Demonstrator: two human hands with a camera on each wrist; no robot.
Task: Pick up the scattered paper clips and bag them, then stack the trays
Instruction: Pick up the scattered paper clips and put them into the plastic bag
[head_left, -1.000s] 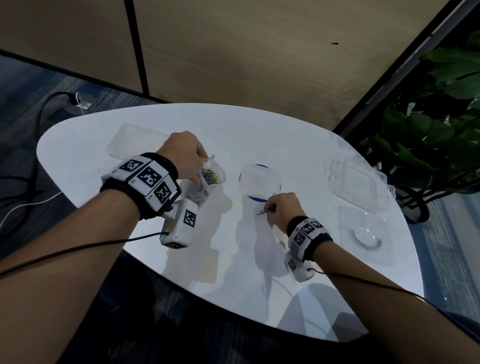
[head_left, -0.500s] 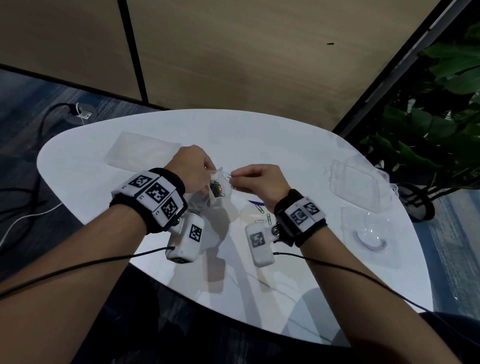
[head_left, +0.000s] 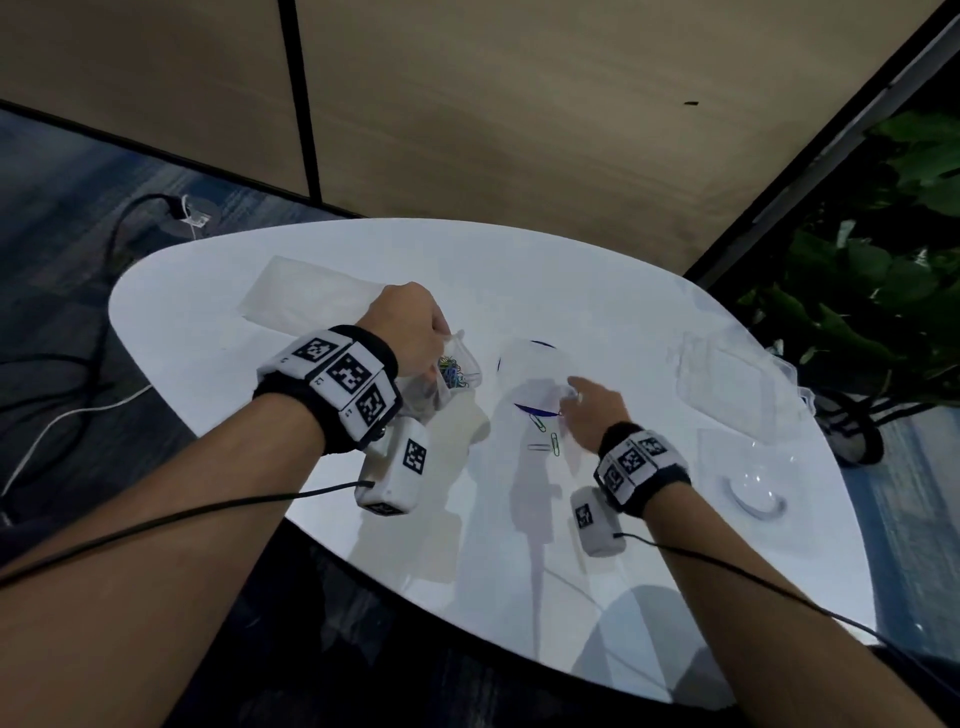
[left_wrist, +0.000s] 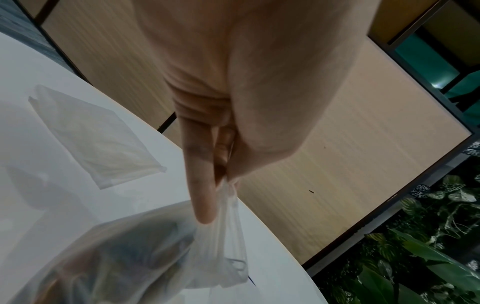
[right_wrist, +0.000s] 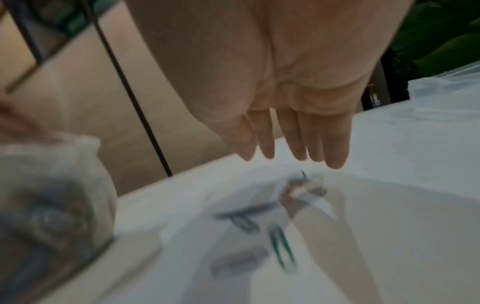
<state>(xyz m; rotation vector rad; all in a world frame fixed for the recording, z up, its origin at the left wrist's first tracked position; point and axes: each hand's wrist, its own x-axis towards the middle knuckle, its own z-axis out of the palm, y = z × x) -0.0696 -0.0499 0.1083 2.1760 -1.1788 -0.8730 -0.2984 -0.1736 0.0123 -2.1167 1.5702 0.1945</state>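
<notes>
While three paper clips (head_left: 545, 436) lie loose on the table (head_left: 675, 571) nr the front, the right hand (head_left: 592, 410) is held open above them, fingers straight. Further back, the bag (head_left: 447, 376) is pinched by the left hand (head_left: 410, 338); clips could be spilled if its mouth sags.
</notes>
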